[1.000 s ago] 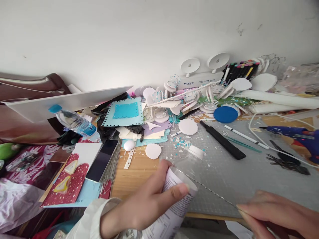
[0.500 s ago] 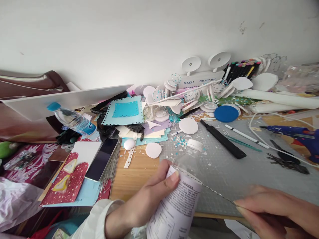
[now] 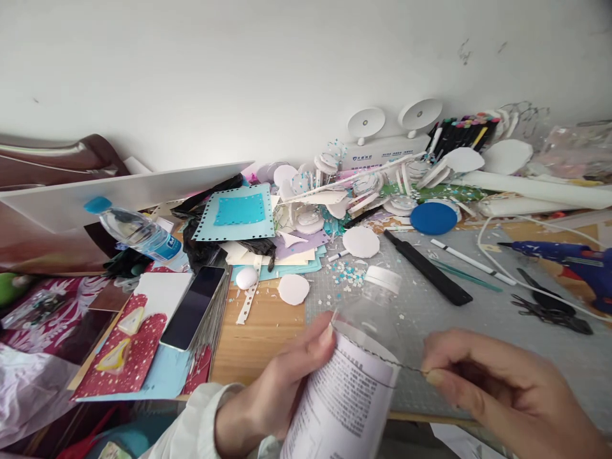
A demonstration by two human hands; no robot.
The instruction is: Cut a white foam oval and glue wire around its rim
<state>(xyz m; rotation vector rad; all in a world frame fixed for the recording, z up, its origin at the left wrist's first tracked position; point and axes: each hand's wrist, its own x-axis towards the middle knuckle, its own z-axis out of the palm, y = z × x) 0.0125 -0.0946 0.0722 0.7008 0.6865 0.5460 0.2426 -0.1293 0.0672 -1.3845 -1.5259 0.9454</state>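
A clear plastic bottle (image 3: pixel 351 389) with a white cap and a printed label is tilted at the bottom centre. My left hand (image 3: pixel 282 376) is wrapped round its left side, the thumb near the label's top edge. A thin twisted cord (image 3: pixel 366 349) runs across the bottle at the top of the label and out to the right. Its right part is pinched between the thumb and fingers of my right hand (image 3: pixel 497 382), just right of the bottle. The bottle's base is out of view.
Behind lie a black cutter (image 3: pixel 428 268), a striped pen, a blue lid (image 3: pixel 434 218), a blue glue gun (image 3: pixel 564 252) with a white cable, and white foam discs. To the left are a phone (image 3: pixel 192 308), a water bottle (image 3: pixel 138 233) and red card.
My right hand has moved left, closer to the bottle, so less cord stretches between them. The bottle has shifted slightly right in my left hand.
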